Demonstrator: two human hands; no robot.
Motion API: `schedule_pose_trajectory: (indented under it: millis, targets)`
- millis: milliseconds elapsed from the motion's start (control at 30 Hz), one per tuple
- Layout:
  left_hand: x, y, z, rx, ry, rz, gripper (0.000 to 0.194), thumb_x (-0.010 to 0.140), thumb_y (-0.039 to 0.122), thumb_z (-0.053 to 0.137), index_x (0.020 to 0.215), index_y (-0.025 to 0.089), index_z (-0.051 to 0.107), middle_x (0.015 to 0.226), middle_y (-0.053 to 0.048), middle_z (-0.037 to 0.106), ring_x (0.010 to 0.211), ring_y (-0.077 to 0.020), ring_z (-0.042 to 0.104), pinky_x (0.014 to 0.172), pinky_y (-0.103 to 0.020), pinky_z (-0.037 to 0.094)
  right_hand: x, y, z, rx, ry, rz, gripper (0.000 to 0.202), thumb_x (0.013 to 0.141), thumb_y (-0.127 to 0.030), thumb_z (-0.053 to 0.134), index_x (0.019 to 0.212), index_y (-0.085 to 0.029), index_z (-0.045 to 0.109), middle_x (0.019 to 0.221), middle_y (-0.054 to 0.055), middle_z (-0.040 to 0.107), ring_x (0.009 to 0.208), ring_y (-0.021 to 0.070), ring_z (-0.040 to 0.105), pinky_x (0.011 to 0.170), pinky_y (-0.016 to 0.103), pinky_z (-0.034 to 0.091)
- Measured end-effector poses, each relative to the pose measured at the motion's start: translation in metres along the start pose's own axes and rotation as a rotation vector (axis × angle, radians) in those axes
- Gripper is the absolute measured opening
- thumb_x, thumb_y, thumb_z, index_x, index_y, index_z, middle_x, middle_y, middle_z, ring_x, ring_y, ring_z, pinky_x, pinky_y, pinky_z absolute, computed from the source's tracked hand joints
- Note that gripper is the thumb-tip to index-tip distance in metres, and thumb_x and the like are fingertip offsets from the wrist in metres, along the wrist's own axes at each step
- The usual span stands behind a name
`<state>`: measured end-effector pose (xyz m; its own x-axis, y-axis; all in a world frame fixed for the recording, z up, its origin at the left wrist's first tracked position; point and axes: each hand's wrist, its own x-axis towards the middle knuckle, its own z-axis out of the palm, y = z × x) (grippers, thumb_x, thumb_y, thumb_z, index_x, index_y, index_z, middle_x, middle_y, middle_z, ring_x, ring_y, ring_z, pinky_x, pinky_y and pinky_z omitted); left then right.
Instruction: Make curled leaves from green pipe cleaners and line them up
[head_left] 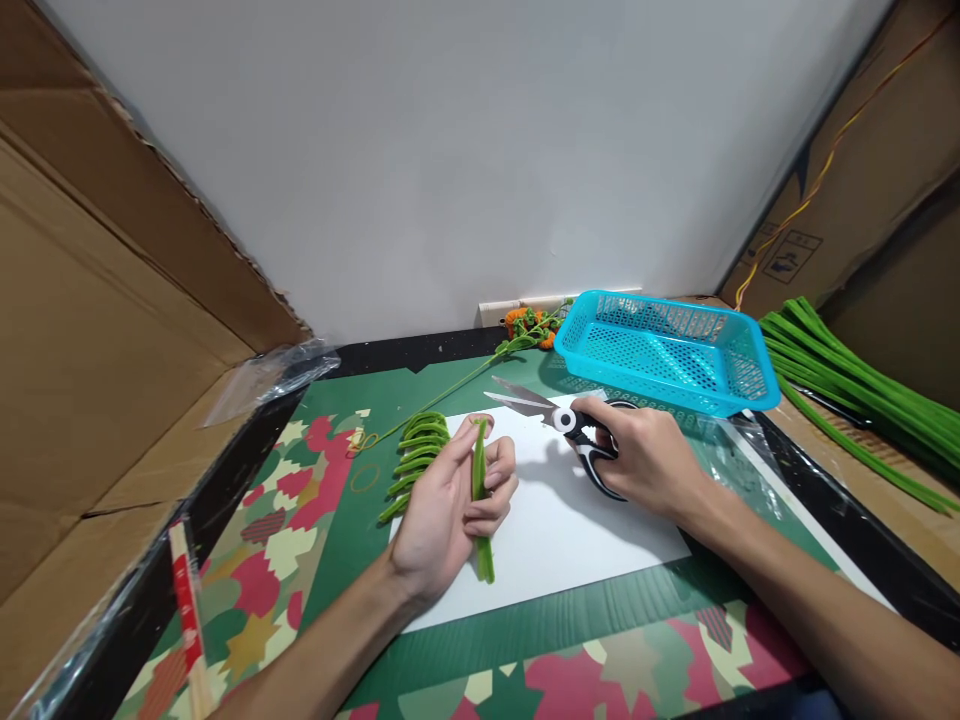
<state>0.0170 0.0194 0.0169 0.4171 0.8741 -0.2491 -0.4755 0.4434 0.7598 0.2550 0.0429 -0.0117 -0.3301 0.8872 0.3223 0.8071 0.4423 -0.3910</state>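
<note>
Green fuzzy strip (479, 475): held upright in our left hand (442, 510), above the white sheet (555, 530). The pile looks soft and velvety, bright green; the shape is long and narrow, with a lengthwise fold or seam, tapering at the top, and the lower end sticks out below our fingers. Our left hand is curled around it, thumb and fingertips close together near the top.

Our right hand (652, 450) is closed on the black-and-white handles of the scissors (564, 420). The metal blades are parted and point toward the strip, not touching it.

Just left of our left hand we record a row of curved green pieces (422, 450) of similar fuzzy texture, lying side by side. The sheet is smooth and matte, on a green patterned mat (337, 500) with pink, cream and tan shapes. Beyond it, a glossy blue perforated plastic basket (664, 350) stands beside orange fuzzy flowers (529, 322) on green stalks. At far right lies a bundle of long green stems (862, 380), on brown cardboard.
</note>
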Motion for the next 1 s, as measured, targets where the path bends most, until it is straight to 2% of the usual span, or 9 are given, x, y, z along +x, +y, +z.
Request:
schedule_pose_trajectory:
  millis: [167, 300, 500, 667, 900, 1000]
  targets:
    - [0.002, -0.002, 0.0, 0.03, 0.036, 0.042, 0.026, 0.104, 0.033, 0.063, 0.09, 0.022, 0.044, 0.071, 0.009, 0.036, 0.047, -0.0044, 0.016, 0.039, -0.011, 0.016, 0.0, -0.001, 0.0, -0.016, -0.005, -0.021, 0.051, 0.07, -0.009, 0.057, 0.118, -0.024, 0.068, 0.072, -0.001, 0.072, 0.061, 0.0169, 0.059, 0.058, 0.026, 0.029]
    - [0.002, -0.003, -0.002, 0.053, 0.072, 0.076, 0.028, 0.104, 0.034, 0.064, 0.087, 0.02, 0.047, 0.071, 0.009, 0.036, 0.046, -0.0033, 0.014, 0.037, -0.009, 0.019, 0.001, 0.0, -0.001, -0.008, 0.012, -0.02, 0.051, 0.071, -0.009, 0.057, 0.118, -0.024, 0.069, 0.072, -0.001, 0.071, 0.061, 0.0167, 0.059, 0.059, 0.026, 0.03]
    - [0.003, -0.001, -0.003, 0.032, 0.102, 0.122, 0.023, 0.105, 0.041, 0.062, 0.1, 0.019, 0.058, 0.073, 0.009, 0.037, 0.045, -0.0022, 0.019, 0.036, -0.009, 0.022, 0.001, 0.008, 0.0, -0.032, 0.111, -0.035, 0.054, 0.066, -0.01, 0.057, 0.116, -0.026, 0.073, 0.069, -0.002, 0.07, 0.058, 0.0164, 0.059, 0.059, 0.027, 0.033]
    - [0.004, 0.001, -0.003, 0.014, 0.128, 0.132, 0.02, 0.103, 0.037, 0.068, 0.102, 0.022, 0.054, 0.073, 0.01, 0.036, 0.045, -0.0021, 0.02, 0.038, -0.009, 0.021, -0.001, 0.016, 0.004, -0.055, 0.118, -0.06, 0.055, 0.069, -0.009, 0.057, 0.118, -0.028, 0.073, 0.072, -0.002, 0.073, 0.06, 0.0178, 0.063, 0.06, 0.027, 0.034]
    - [0.002, 0.005, 0.003, 0.008, 0.108, 0.123, 0.035, 0.097, 0.036, 0.076, 0.087, 0.022, 0.045, 0.073, 0.009, 0.037, 0.044, -0.002, 0.02, 0.038, -0.01, 0.019, 0.0, 0.021, 0.005, -0.097, 0.057, -0.061, 0.058, 0.07, -0.007, 0.055, 0.121, -0.027, 0.072, 0.08, 0.0, 0.079, 0.065, 0.0193, 0.066, 0.06, 0.028, 0.034]
    - [0.0, 0.007, 0.005, -0.004, 0.115, 0.112, 0.031, 0.097, 0.034, 0.074, 0.089, 0.022, 0.048, 0.075, 0.008, 0.039, 0.045, -0.0018, 0.023, 0.039, -0.01, 0.02, 0.001, 0.023, 0.006, -0.101, 0.058, -0.06, 0.058, 0.069, -0.007, 0.056, 0.121, -0.027, 0.072, 0.083, 0.001, 0.08, 0.066, 0.0195, 0.067, 0.061, 0.028, 0.034]
